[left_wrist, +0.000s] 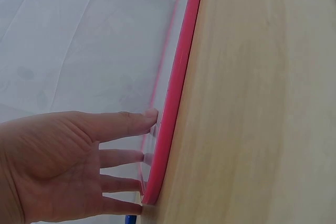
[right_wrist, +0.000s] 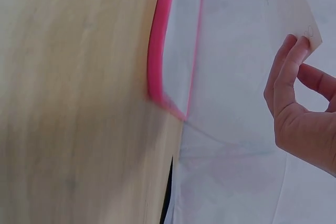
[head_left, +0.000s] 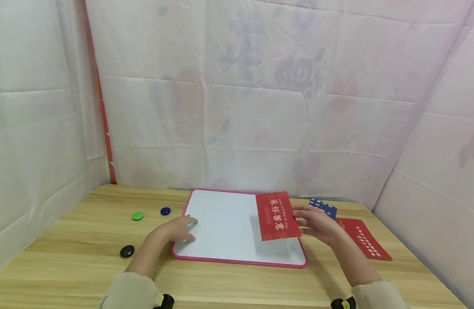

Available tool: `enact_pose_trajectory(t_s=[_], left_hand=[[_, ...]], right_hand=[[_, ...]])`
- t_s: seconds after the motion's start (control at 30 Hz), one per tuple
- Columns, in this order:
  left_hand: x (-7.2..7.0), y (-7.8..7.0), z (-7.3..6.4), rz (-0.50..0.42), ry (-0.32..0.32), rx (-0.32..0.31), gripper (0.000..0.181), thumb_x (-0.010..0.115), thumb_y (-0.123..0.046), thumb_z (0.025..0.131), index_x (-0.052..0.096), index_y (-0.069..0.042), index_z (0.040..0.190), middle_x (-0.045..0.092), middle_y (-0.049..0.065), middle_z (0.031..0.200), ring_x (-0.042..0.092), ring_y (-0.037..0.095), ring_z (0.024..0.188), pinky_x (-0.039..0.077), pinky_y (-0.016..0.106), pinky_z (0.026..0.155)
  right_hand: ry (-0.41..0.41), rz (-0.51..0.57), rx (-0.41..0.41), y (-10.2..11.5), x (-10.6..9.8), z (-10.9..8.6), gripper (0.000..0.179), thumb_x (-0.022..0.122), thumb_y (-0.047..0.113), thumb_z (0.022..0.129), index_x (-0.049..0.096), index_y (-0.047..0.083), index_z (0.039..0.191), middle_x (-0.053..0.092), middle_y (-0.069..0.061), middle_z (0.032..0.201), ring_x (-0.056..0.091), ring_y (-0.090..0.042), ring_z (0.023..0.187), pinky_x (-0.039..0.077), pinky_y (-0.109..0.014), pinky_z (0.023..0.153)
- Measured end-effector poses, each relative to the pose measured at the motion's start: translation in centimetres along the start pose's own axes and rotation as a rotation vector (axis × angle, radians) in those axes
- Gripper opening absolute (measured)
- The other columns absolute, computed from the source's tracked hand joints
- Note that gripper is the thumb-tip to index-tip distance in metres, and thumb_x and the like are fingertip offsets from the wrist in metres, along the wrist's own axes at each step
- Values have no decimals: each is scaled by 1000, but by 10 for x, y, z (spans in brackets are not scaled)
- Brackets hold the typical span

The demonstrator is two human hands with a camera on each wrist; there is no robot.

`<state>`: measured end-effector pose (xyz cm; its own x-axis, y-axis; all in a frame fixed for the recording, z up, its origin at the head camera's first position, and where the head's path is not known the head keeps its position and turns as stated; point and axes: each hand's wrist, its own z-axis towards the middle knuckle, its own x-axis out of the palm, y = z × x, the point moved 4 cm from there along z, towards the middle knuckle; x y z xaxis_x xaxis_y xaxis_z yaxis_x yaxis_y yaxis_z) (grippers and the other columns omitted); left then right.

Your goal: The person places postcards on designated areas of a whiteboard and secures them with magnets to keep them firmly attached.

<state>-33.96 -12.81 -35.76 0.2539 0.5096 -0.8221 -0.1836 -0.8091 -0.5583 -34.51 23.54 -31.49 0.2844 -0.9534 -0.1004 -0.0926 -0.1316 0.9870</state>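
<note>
My right hand [head_left: 318, 222] pinches a red card [head_left: 276, 216] with white writing by its right edge. The card is raised over the right part of a pink-rimmed whiteboard [head_left: 225, 225], and its shadow falls on the white surface. In the right wrist view, thumb and fingers meet on a corner of the card's pale back [right_wrist: 302, 17]. My left hand [head_left: 179, 229] is at the board's left edge, thumb and fingers extended. The left wrist view shows those fingertips [left_wrist: 151, 114] right at the pink rim [left_wrist: 173, 103].
Left of the board, a green round magnet [head_left: 137, 216], a blue one [head_left: 165, 210] and a black one [head_left: 127, 251] lie on the wooden table [head_left: 67, 257]. To the right are a blue card [head_left: 325, 207] and another red card [head_left: 364, 240]. White cloth [head_left: 252, 107] hangs behind.
</note>
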Motion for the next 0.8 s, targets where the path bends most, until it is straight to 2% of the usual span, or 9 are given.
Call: enact_pose_trajectory(t_s=[0.57, 0.8], left_hand=[[4, -3, 3, 8, 16, 2, 50, 68, -9, 81, 51, -2, 127, 34, 26, 138, 26, 41, 128, 24, 54, 102], [3, -2, 0, 14, 10, -3, 49, 69, -10, 81, 52, -1, 126, 35, 27, 137, 26, 42, 128, 24, 54, 101]], right_hand=[[-14, 133, -10, 4, 16, 5, 55, 52, 19, 95, 27, -2, 139, 56, -8, 109, 60, -20, 94, 48, -35, 84], [-37, 92, -22, 0, 17, 9, 54, 52, 20, 95, 28, -2, 138, 54, -10, 112, 60, -21, 95, 48, -37, 83]])
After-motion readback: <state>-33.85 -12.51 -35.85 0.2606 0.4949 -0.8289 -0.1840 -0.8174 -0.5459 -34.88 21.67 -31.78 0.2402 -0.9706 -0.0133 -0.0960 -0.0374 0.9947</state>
